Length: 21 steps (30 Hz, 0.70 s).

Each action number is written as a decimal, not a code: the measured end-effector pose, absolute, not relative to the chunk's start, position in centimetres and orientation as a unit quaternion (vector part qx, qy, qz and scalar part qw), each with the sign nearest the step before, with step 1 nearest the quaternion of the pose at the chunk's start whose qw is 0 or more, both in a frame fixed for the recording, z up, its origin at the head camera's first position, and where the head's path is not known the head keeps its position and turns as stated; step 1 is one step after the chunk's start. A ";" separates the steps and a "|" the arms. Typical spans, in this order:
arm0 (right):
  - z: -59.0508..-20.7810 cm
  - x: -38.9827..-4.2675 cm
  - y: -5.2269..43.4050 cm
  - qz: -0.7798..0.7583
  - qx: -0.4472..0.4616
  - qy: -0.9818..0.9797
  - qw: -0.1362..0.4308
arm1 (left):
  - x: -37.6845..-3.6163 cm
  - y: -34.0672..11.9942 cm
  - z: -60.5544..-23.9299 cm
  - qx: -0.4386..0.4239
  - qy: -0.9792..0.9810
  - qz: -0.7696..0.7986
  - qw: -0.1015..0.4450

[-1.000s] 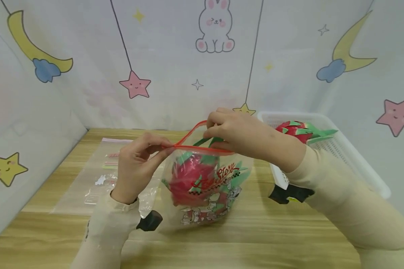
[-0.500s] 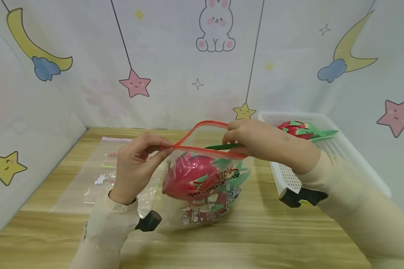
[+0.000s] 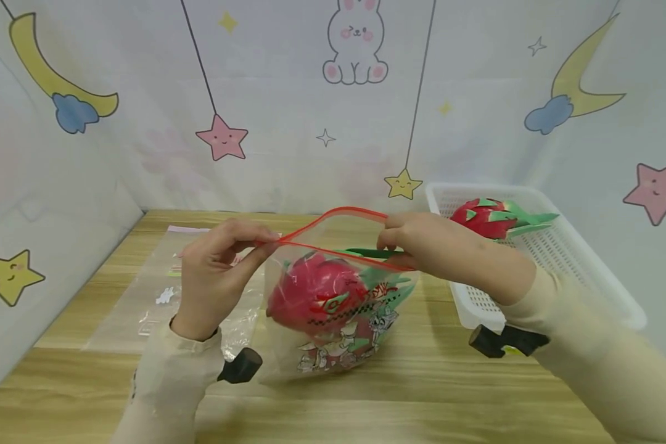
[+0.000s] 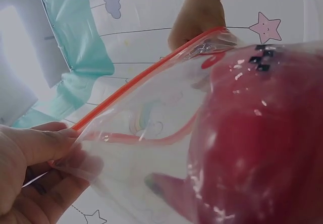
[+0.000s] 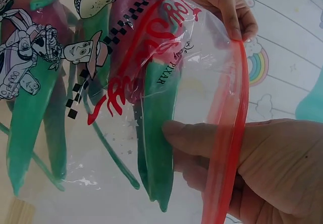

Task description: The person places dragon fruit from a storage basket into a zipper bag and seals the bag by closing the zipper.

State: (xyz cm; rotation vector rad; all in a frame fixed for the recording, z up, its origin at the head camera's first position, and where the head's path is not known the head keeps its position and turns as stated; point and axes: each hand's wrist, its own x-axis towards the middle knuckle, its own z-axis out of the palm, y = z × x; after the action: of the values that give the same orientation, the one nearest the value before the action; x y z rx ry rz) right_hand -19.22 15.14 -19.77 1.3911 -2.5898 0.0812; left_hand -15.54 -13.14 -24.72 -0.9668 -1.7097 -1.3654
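Head view: a red dragon fruit (image 3: 316, 290) sits inside the clear zip bag (image 3: 355, 210). At the bag's left mouth corner, the left hand (image 3: 216, 271) pinches the red rim; at its mouth's right end, the right hand (image 3: 444, 246) pinches a green leaf (image 5: 160, 133). A white basket (image 3: 480, 297) stands right of the bag; a flat pouch (image 3: 139, 302) lies left.

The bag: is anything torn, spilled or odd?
Nothing stands out: the bag shows no tear or spill. Its red zip gapes, seemingly on purpose: the left hand pinches one corner. The fruit sits inside.
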 end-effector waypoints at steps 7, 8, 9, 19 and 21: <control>-20.8 -19.3 15.7 0.057 0.473 -0.870 0.126 | -15.5 -13.1 -24.8 -0.393 -0.655 -0.539 0.355; -21.0 -19.3 15.8 0.059 0.473 -0.870 0.129 | -15.5 -13.1 -24.8 -0.393 -0.656 -0.538 0.354; -21.1 -19.4 15.8 0.058 0.472 -0.870 0.132 | -15.5 -13.1 -24.8 -0.392 -0.658 -0.536 0.354; -21.9 -19.4 16.4 0.069 0.464 -0.873 0.131 | -15.4 -12.5 -25.1 -0.388 -0.651 -0.549 0.353; -21.9 -19.4 16.6 0.078 0.466 -0.872 0.131 | -15.4 -12.3 -25.1 -0.387 -0.652 -0.547 0.355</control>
State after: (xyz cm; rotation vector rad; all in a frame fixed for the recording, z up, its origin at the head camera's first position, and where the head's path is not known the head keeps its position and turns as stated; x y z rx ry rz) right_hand -19.37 16.60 -21.89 1.3525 -2.5316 0.2276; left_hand -15.36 -12.34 -25.12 -1.0012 -1.6838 -1.4149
